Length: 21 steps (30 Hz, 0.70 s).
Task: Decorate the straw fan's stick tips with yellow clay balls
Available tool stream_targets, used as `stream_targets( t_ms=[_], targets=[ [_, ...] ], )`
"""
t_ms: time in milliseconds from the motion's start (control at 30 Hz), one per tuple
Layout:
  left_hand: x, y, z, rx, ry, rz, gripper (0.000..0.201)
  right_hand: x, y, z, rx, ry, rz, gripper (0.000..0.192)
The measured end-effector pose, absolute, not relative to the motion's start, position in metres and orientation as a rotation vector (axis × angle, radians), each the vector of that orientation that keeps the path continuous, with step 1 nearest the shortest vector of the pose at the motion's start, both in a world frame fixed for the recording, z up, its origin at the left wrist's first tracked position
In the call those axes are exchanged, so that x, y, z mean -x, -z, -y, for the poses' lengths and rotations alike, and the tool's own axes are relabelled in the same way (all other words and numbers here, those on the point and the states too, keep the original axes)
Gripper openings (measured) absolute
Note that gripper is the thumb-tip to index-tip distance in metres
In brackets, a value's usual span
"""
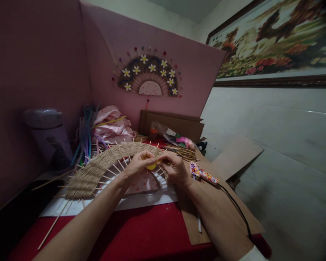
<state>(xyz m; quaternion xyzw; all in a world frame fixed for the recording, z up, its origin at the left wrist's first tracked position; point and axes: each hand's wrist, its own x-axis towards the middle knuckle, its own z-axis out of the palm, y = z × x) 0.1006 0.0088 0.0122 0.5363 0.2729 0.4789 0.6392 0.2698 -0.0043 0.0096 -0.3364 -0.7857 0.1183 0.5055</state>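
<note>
My left hand (139, 166) and my right hand (176, 169) meet at the fingertips above a fan-shaped piece woven from twine (97, 166) on thin sticks. A small round yellow piece (151, 167) shows at my left fingertips; its exact kind I cannot make out. My right thumb and fingers are pinched together close beside it, and what they grip is too small to name. Under my hands lies the fan's pink dotted half-round base (143, 183), partly hidden, with sticks spreading out from it.
A flowered glue gun (203, 174) with a black cord lies on cardboard (225, 206) at right. Scissors (187, 154) and plastic bags lie behind. Pipe cleaners (87, 134), pink dotted cloth (114, 125) and a lilac container (50, 137) stand left. A flowered fan (150, 74) hangs on the pink board.
</note>
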Motion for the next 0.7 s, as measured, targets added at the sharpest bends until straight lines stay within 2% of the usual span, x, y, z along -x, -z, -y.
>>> stream_targets(
  t_ms=[333, 533, 700],
  targets=[
    [-0.103, -0.017, -0.005, -1.214, -1.160, -0.684, 0.026, -0.268, -0.008, 0.006, 0.772, -0.331, 1.929, 0.005],
    [-0.103, -0.021, -0.006, -1.144, -1.249, -0.711, 0.020, -0.268, -0.012, 0.006, 0.711, -1.092, 1.510, 0.019],
    [-0.097, -0.020, -0.014, -1.096, -1.294, -0.709, 0.025, -0.274, -0.016, 0.001, 0.612, -1.308, 1.206, 0.025]
  ],
)
